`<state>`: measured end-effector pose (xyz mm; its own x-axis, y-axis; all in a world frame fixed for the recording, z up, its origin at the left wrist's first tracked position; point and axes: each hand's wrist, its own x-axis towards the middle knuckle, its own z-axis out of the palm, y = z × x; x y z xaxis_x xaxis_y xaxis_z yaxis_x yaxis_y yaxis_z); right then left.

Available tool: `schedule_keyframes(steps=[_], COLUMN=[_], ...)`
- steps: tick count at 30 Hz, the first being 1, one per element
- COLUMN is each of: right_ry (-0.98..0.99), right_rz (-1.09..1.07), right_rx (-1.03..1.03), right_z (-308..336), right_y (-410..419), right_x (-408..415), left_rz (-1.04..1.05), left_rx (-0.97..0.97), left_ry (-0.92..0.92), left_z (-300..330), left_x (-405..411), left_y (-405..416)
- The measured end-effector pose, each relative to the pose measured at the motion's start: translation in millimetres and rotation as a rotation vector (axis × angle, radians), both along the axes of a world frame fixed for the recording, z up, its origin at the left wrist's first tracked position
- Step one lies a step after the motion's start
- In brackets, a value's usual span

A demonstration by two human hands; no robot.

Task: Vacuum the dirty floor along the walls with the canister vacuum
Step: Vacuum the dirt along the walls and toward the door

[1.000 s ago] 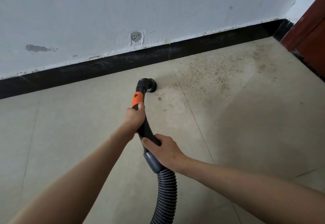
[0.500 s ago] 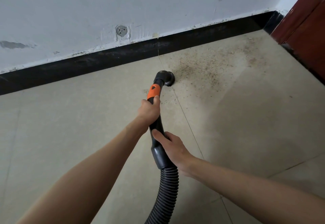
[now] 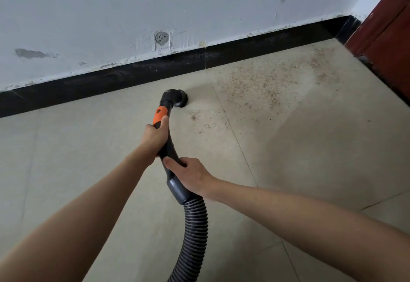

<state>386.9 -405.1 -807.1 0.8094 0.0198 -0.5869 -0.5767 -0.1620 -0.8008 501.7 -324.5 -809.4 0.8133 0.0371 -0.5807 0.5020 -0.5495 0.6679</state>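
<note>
A black vacuum handle (image 3: 169,148) with an orange band ends in a round brush nozzle (image 3: 179,99) that rests on the beige tiled floor near the black baseboard (image 3: 111,82). My left hand (image 3: 156,136) grips the handle just below the orange band. My right hand (image 3: 188,175) grips the handle lower down, above the ribbed grey hose (image 3: 195,233). The hose runs out of the bottom edge of the view. Brown dirt specks (image 3: 261,86) lie scattered on the floor to the right of the nozzle, up to the corner. The canister is out of view.
A white wall (image 3: 199,4) with a patched round hole (image 3: 161,38) rises above the baseboard. A dark red door or frame (image 3: 386,38) stands at the right, meeting the wall at the corner. Tile joints cross the floor.
The nozzle swept right into the dirt, then came back left and closer to the baseboard. A few specks remain just right of it. Both hands kept their grip.
</note>
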Motion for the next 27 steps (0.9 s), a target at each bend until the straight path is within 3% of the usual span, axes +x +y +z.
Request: schedule_keyframes(steps=[7,27], right_ry=[0.007,0.066], right_rz=[0.072,-0.189], right_rx=[-0.024,0.114], right_z=[-3.7,2.2], right_y=[19.2,-28.1], right_x=[-31.3,-70.5], left_rz=[-0.007,-0.198], left_rx=[0.047,0.143], left_ry=[-0.037,-0.054], left_z=[-10.3,1.1], left_x=[-31.1,-64.3], left_y=[22.4,-56.5])
